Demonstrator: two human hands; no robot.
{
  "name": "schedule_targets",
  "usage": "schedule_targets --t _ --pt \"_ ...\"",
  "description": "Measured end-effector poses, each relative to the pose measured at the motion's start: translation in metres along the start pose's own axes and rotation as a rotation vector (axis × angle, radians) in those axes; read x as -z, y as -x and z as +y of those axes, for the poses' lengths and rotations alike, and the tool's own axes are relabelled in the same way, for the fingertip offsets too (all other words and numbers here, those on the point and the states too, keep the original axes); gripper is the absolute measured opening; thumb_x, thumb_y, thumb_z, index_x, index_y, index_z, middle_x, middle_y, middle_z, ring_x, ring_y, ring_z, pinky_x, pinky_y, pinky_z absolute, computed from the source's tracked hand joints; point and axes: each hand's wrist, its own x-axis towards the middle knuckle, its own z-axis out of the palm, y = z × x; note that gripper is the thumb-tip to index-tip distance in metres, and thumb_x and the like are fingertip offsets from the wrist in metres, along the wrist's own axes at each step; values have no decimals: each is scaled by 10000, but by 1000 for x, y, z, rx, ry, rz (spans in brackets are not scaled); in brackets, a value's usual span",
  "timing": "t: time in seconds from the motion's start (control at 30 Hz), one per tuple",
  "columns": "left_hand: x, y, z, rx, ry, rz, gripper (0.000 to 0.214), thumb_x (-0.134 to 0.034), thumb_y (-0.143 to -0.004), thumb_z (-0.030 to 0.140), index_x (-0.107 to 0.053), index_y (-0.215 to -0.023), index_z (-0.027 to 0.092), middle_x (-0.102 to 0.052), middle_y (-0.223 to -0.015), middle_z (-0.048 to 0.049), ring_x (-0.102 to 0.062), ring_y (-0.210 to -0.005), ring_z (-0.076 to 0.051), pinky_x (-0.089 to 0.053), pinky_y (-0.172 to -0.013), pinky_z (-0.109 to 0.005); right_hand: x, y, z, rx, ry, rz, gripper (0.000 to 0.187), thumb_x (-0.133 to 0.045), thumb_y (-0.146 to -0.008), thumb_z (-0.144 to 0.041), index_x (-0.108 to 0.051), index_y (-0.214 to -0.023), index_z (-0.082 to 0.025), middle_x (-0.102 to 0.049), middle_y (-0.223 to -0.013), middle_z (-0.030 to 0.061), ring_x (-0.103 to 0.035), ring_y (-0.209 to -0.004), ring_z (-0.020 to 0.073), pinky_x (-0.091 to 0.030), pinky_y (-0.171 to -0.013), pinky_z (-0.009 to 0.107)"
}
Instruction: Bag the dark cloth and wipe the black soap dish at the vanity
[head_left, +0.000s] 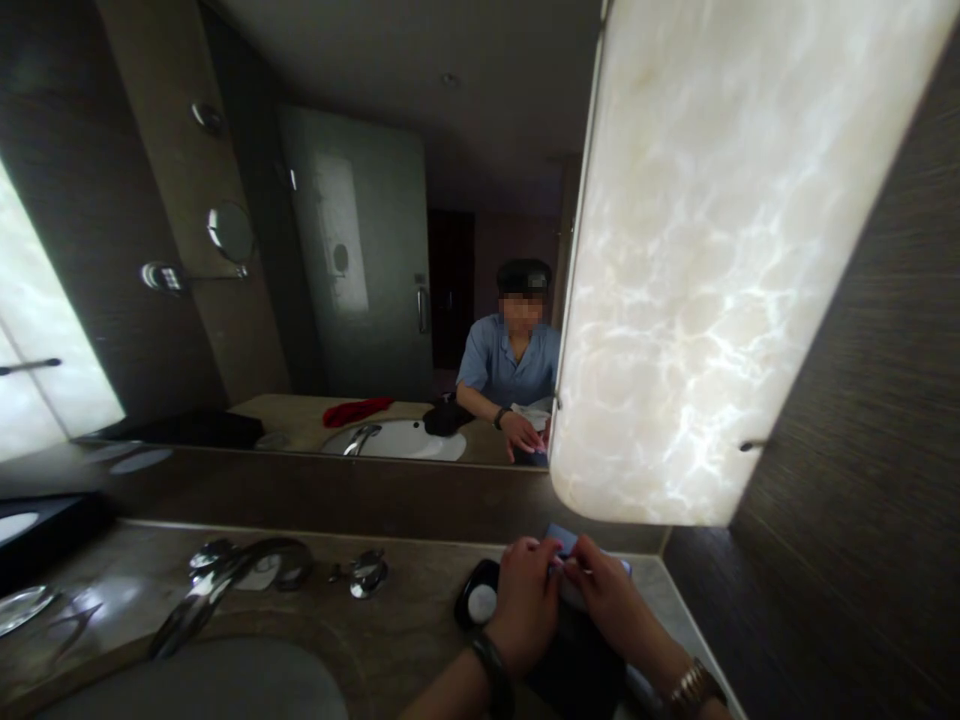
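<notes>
My left hand (525, 600) and my right hand (611, 600) meet over the back right corner of a stone vanity counter (405, 620). Both have their fingers pinched together on a small pale blue packet (568, 541) held between them. Under my hands lies a dark tray (577, 660), with a round black dish holding a white disc (480, 602) just left of my left hand. A dark band sits on my left wrist, a metal watch on my right.
A chrome faucet (217, 585) with two knobs stands over the sink basin (217, 685) at lower left. A large wall mirror (337, 300) reflects a person in a blue shirt. A glowing marble light panel (720, 260) hangs right; a dark wall closes the right side.
</notes>
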Motion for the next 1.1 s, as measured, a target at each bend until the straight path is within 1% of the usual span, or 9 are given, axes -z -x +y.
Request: schedule_targets --t 0.13,0.27,0.33,0.5,0.57,0.7,0.8,1.0,1.1 --pt "6 -8 -2 13 -30 15 262 -547 -884 244 -792 -950 181 -656 -984 -142 -574 -1001 -279 -413 -911 -416 1 24 7 297 296 330 248 -387 -1001 -214 -566 -1173 -205 -700 -1137 127 -697 -1036 239 -574 -864 385" --pt "15 -10 4 -22 -104 -31 263 -573 -919 279 -815 -988 204 -716 -953 -131 -569 -1009 -292 -371 -938 -450 10 38 16 457 675 628 357 -485 -993 -231 -489 -1345 -175 -637 -1290 222 -614 -1206 374 -498 -984 633" --pt "18 -9 7 -62 -119 -51 249 -585 -930 284 -818 -992 222 -750 -944 -106 -564 -1018 -296 -341 -984 -479 7 40 22 407 680 584 421 -516 -993 -287 -443 -1385 -154 -705 -1167 207 -661 -1120 392 -445 -996 733" --pt "22 -7 8 -86 -135 -66 252 -574 -955 294 -815 -961 223 -753 -918 -96 -568 -1009 -288 -302 -1050 -520 -15 42 32 200 387 139 576 -447 -994 -326 -360 -1467 -9 -737 -1187 260 -716 -1123 367 -460 -1091 735" --pt "21 -6 7 -90 -131 -56 264 -561 -966 293 -811 -943 212 -739 -907 -103 -565 -998 -284 -315 -1040 -521 -17 43 35 137 346 181 570 -458 -985 -361 -429 -1438 -15 -720 -1221 272 -678 -1204 388 -529 -1048 692" --pt "15 -3 4 -53 -36 8 229 -666 -927 365 -796 -1086 264 -744 -968 -78 -554 -1033 -289 -337 -1047 -527 -8 46 46 285 406 465 528 -612 -936 -377 -461 -1419 -228 -785 -1063 97 -735 -1042 366 -459 -1019 827" --pt "11 0 2 -38 8 9 331 -722 -882 343 -760 -1202 265 -761 -1032 -48 -538 -1102 -299 -300 -1114 -553 -6 43 51 281 311 428 377 -590 -936 -333 -587 -1314 -335 -784 -1134 30 -758 -980 341 -384 -1042 888" --pt "8 -3 5 -17 19 8 269 -709 -861 256 -788 -1118 240 -739 -1058 -62 -543 -1133 -279 -273 -1140 -520 -5 45 46 39 -26 380 395 -561 -950 -462 -662 -1263 -244 -795 -1053 99 -777 -926 296 -679 -811 510" --pt "11 -4 7 31 62 11 133 -722 -834 227 -813 -931 219 -720 -987 -68 -565 -1055 -254 -359 -1034 -446 -1 50 49 229 289 509 445 -536 -982 -436 -520 -1395 -269 -763 -1198 113 -742 -1076 338 -632 -885 642"
